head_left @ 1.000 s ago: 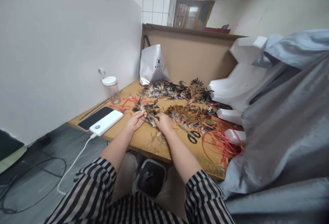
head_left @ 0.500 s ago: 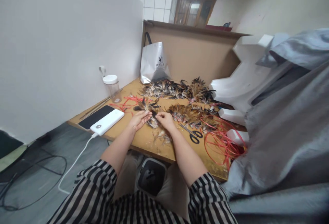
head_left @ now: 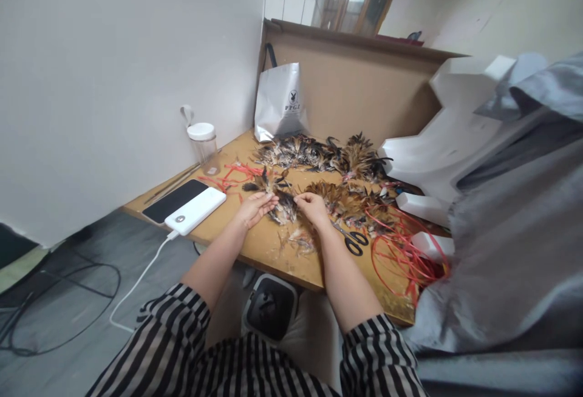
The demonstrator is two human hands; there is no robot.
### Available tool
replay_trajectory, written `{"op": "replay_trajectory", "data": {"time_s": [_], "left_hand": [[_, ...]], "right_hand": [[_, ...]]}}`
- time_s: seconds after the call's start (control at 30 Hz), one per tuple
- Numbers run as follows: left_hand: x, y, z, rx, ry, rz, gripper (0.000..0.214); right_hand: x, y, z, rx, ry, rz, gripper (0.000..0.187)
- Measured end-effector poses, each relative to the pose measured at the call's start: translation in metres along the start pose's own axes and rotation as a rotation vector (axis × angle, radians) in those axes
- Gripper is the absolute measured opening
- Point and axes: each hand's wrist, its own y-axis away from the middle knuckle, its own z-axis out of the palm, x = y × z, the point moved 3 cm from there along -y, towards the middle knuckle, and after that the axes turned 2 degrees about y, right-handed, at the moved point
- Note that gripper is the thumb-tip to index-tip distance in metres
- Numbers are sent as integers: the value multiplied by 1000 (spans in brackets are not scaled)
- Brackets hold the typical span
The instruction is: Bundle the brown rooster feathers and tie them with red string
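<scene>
My left hand (head_left: pixel 257 207) pinches the base of a small feather bunch (head_left: pixel 270 178), whose brown and black tips fan out away from me. To its right, with a gap between the two, my right hand (head_left: pixel 313 207) has thumb and fingertips pressed together. What the right fingertips hold is too small to make out. Between the hands, a loose heap of dark and grey feathers (head_left: pixel 285 210) lies on the wooden table (head_left: pixel 259 250). Beyond my right hand is a row of brown feather bunches (head_left: pixel 341 200). Black-handled scissors (head_left: pixel 355 243) rest beside my right wrist.
Red plastic strips (head_left: pixel 401 263) tangle at the right edge, with more at left. Feather bunches (head_left: pixel 300 153) line the back before a silver bag (head_left: pixel 279 102). A lidded cup (head_left: pixel 204 148), a phone (head_left: pixel 175 200) and a white power bank (head_left: pixel 195 210) stand left. A bin (head_left: pixel 269 309) sits below.
My right hand has drawn away to the right, widening the gap between my hands. The left hand keeps its pinch on the feather bunch. The whole view has shifted slightly.
</scene>
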Motion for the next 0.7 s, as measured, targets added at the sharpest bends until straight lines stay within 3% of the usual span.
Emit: {"op": "replay_trajectory", "data": {"time_s": [0.13,0.3,0.6,0.7], "left_hand": [[0,1,0,-2,-13,-6,11],[1,2,0,16,-15,-18,11],[2,5,1,-9,-11,-1,12],[3,7,2,-2,-9,-3,13]], "right_hand": [[-5,1,-5,46,-36,61,30],[0,0,-7,14,-7,119,34],[7,0,-6,19,17,88,27],[5,1,-10,75,42,38,23]]}}
